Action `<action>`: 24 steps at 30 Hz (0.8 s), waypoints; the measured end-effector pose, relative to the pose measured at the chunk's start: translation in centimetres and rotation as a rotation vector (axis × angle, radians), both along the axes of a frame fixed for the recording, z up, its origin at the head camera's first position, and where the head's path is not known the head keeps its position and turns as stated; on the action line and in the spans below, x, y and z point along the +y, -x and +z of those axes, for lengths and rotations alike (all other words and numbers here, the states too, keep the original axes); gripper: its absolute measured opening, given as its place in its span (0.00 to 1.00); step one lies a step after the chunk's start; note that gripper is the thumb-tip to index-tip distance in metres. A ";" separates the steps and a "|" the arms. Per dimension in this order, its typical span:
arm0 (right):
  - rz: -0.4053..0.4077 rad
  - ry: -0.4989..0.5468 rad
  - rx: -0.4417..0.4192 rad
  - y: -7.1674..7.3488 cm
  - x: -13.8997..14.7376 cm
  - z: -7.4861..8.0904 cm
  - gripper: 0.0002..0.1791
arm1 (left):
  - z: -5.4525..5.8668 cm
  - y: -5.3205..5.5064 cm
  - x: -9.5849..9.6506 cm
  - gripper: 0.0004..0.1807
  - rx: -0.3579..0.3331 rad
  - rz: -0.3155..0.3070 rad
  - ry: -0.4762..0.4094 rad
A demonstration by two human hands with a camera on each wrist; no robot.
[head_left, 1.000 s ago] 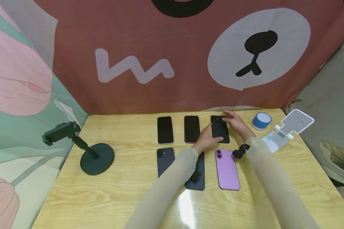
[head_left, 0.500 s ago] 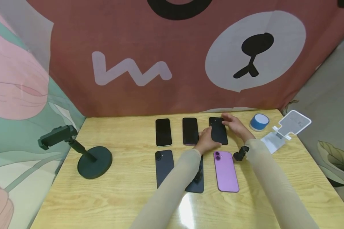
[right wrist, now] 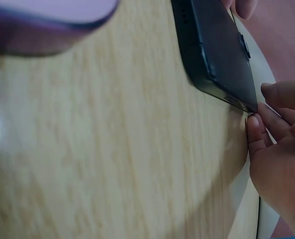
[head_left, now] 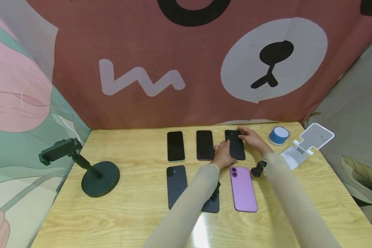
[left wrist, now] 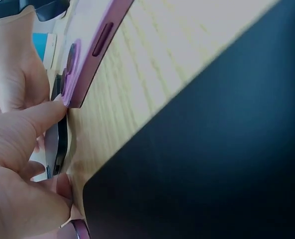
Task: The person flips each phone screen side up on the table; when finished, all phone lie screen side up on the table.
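A black phone (head_left: pixel 235 145) lies back side up at the right end of the back row, its camera bump at the upper left. My left hand (head_left: pixel 224 156) is at its left side and lower edge, the thumb (left wrist: pixel 50 113) by that edge. With bent fingertips my right hand (head_left: pixel 252 139) touches its right edge near the top; those fingers (right wrist: pixel 257 133) rest along the phone's side. Just in front lies a purple phone (head_left: pixel 244 189), back side up. Under my left forearm a dark phone (head_left: pixel 211 206) is partly hidden.
Two phones with black screens, one left (head_left: pixel 175 146) and one middle (head_left: pixel 205 145), lie in the back row. A dark grey phone (head_left: pixel 176 184) lies front left. A black phone stand (head_left: pixel 100 179) is at left; a blue-and-white cylinder (head_left: pixel 278 135) and white folding stand (head_left: pixel 307 146) at right.
My left hand has shifted slightly toward the lower left side of the black phone. My right hand stays at its right edge. The whole head view has tilted up a little.
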State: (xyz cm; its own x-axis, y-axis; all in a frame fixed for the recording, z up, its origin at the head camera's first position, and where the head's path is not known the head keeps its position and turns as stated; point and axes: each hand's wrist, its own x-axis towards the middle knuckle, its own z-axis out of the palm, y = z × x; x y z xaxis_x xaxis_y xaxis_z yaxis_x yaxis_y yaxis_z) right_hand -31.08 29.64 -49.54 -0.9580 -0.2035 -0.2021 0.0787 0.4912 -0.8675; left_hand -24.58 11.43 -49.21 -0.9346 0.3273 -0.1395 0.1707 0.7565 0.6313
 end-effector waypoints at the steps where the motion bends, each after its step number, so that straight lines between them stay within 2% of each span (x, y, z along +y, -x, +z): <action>1: -0.001 0.003 0.002 0.0 0.0 -0.1 0.30 | -0.1 0.0 0.0 0.52 -0.002 0.003 -0.003; 11: -0.046 -0.011 -0.001 0.1 -0.2 -0.1 0.28 | -0.1 0.0 0.3 0.48 0.037 0.007 0.039; 12: -0.050 -0.007 -0.005 0.1 -0.2 -0.1 0.28 | -0.1 0.0 0.4 0.48 0.023 0.008 0.047; 24: -0.146 0.157 -0.016 -0.1 0.2 -0.1 0.25 | 0.1 -0.2 0.3 0.48 0.064 -0.009 0.109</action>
